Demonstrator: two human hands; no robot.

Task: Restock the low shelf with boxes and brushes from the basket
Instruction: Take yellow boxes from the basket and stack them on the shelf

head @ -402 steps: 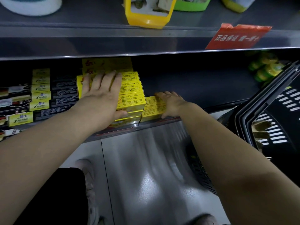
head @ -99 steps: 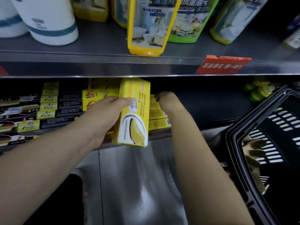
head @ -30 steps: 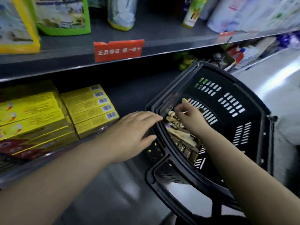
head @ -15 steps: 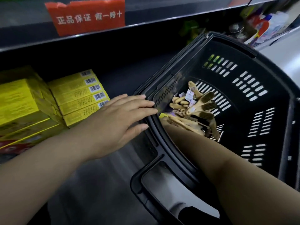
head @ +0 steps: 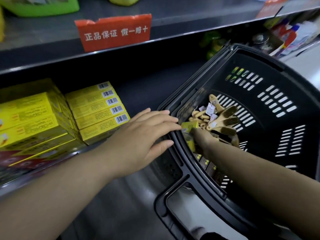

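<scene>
Item, left hand (head: 138, 137): mine, fingers straight and spread, palm down, resting on the near-left rim of the black slotted plastic basket (head: 303, 104), holding nothing. Item, right hand (head: 200, 138): reached down inside the basket, wrapped round a small yellow cardboard box (head: 190, 125) that shows above and below my knuckles, just inside the rim by my left fingertips. Item, pale wooden-handled brushes with dark bristles (head: 223, 122): a loose heap with white paper tags, touching my right hand on its far-right side. Item, long yellow cardboard boxes (head: 97, 110): barcoded ends, stacked flat in neat columns on the dark low shelf (head: 142, 94), left of the basket. Item, torn red paper sign (head: 114, 32): white characters, on the grey metal shelf edge above.
</scene>
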